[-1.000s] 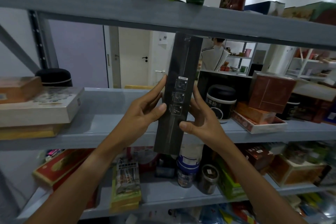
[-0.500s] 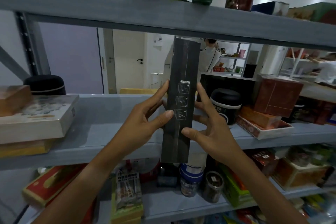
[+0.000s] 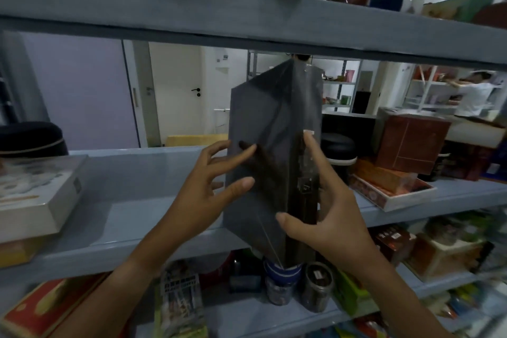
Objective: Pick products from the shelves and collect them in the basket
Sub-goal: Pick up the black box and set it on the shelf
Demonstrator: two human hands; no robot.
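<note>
- Grey metal shelves point(image 3: 123, 217) fill the frame; tall dark rectangular box point(image 3: 270, 162) upright at frame centre, off the shelf.
- Risk: looks mid-turn, grip light, so it could slip onto the jars point(image 3: 315, 291) below.
- Left hand point(image 3: 208, 195): fingers spread, tips touching the box face.
- Right hand point(image 3: 329, 208): fingers spread, thumb and fingers clasp the box's right edge.
- Basket not visible.

Left hand point(image 3: 204, 195): bare, no glove, ring or watch visible.
Right hand point(image 3: 329, 217): bare, no glove, ring or watch visible.
Forearms: both uncovered to the frame's lower edge, no sleeve showing.
</note>
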